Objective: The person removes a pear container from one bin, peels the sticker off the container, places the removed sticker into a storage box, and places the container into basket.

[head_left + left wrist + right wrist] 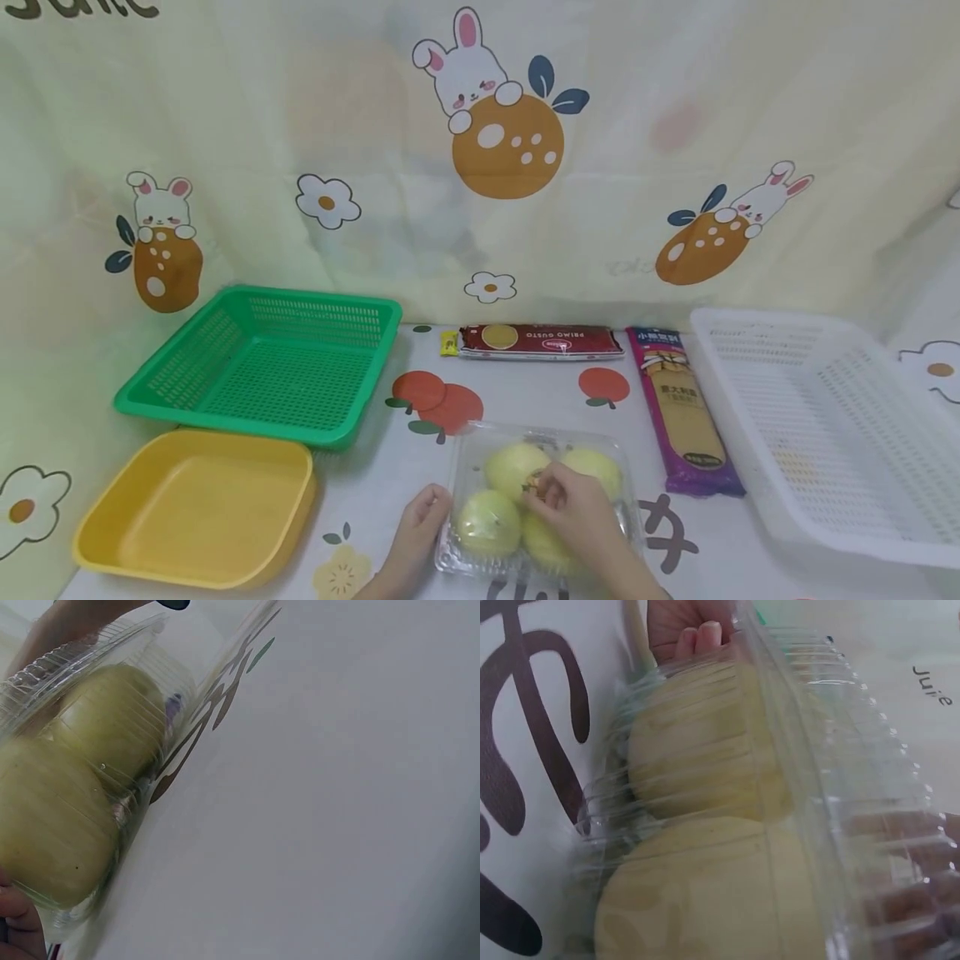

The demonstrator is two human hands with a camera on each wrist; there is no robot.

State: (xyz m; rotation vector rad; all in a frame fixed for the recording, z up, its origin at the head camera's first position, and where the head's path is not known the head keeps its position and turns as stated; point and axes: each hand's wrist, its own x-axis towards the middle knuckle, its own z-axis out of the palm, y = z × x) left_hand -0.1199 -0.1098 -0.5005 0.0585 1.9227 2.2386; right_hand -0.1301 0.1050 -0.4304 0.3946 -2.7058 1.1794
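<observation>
A clear plastic clamshell box (pixel 468 446) holds several round, yellow-green fruits (pixel 487 523) and lies on the cloth in front of me. My left hand (pixel 420 527) is at the box's left side, its curled fingers gripping the edge; its fingertips (pixel 709 636) show against the ribbed wall in the right wrist view. Over the lid, my right hand (pixel 588 512) pinches a small brown-and-yellow patterned thing (pixel 534 486) between thumb and fingers; most of it is hidden. Two fruits (pixel 112 724) fill the left of the left wrist view behind ribbed plastic.
At left, a green basket (pixel 360 417) stands behind a yellow basin (pixel 288 467). A red pasta pack (pixel 551 342) lies at the back with a small yellow packet (pixel 448 343) beside it. A purple pasta pack (pixel 686 408) lies near a white basket (pixel 738 417) at right.
</observation>
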